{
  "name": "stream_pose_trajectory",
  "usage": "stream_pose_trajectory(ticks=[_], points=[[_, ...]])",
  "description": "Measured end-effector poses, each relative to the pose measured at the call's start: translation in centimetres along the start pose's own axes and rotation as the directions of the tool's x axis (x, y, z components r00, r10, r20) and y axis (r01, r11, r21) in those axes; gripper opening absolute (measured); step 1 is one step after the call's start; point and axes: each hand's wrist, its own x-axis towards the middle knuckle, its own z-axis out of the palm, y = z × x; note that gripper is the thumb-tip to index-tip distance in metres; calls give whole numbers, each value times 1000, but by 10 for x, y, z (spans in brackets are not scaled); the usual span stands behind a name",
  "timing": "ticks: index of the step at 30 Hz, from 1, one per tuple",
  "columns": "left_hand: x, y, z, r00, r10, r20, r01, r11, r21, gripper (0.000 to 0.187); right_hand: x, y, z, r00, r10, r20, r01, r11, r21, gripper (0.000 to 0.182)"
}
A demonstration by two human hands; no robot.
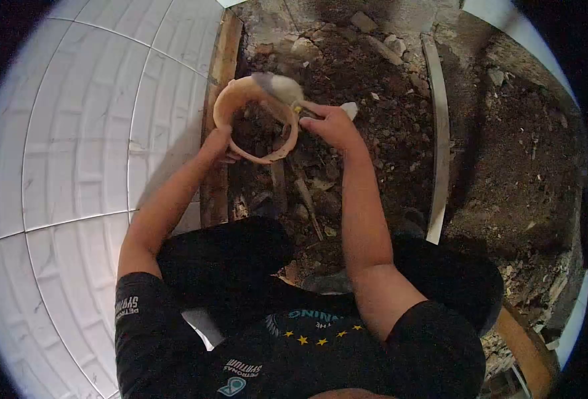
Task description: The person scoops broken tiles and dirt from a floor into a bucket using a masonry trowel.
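Observation:
A cream-coloured, wide open ring [225,106], like a short length of large pipe or a collar, is held up over the soil. My left hand [219,145] grips its lower left side, thumb on the wall and fingers underneath. At its right edge my right hand [330,125] is closed in a pinch, with a small yellow spot at the fingertips. A blurred whitish lump [284,88] overlaps the ring's upper right rim, just beyond those fingertips. I cannot tell what the right fingers hold. Soil and rubble show through the ring's opening.
White tiled wall [81,133] rises close on the left, with a wooden board [215,193] along its foot. Dark soil [387,153] with stones and debris covers the ground. A long pale wooden strip [438,133] lies to the right. My bent knees are below.

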Motion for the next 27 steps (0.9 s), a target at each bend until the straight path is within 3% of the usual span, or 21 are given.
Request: stream_pose_trajectory(ticks=[2, 6, 8, 11, 14, 15, 17, 18, 20, 21, 23, 26, 27], points=[[-3, 0, 1, 998, 55, -15, -54, 997, 52, 43, -1, 3, -4, 996, 64, -64, -62, 998, 32, 47], [10, -14, -2, 997, 81, -20, -81, 997, -19, 45, -11, 58, -48, 927, 231, -295, -224, 973, 58, 39], [15, -14, -3, 997, 67, -24, -68, 998, -9, 46, -29, 59, -84, 850, 493, -184, -504, 863, -15, 40], [11, -8, -2, 998, 53, -28, -53, 999, 2, 47, -51, 128, -110, 828, 554, -85, -560, 822, -97, 39], [-8, 6, 1, 974, 207, 91, -213, 975, 66, 49, -49, 173, -102, 837, 546, -33, -538, 811, -230, 36], [0, 2, 2, 996, 94, -5, -94, 995, 11, 48, -45, 193, -94, 839, 544, -16, -527, 805, -272, 35], [11, -9, 2, 996, -25, -90, 21, 999, -47, 48, -29, 242, -68, 837, 547, 3, -546, 837, 33, 38], [17, -16, -2, 999, 4, -51, -7, 999, -52, 45, -29, 229, -62, 836, 549, -1, -549, 835, 39, 38], [16, -10, -3, 999, 37, -12, -37, 998, -51, 43, -30, 177, -41, 734, 679, 5, -668, 721, 187, 40], [7, 1, 1, 998, -16, -59, 17, 1000, 21, 42, -41, 160, -41, 735, 678, 4, -666, 721, 193, 40], [-1, 9, 3, 992, -68, -110, 78, 993, 87, 42, -62, 138, -40, 734, 678, -40, -538, 617, 574, 41], [3, 1, 0, 997, 1, -71, 7, 994, 108, 43, -66, 173, -33, 802, 597, 0, -485, 652, 583, 43], [8, -6, -2, 993, 109, -39, -101, 980, 169, 45, -68, 171, -31, 802, 597, 5, -490, 653, 577, 43]])
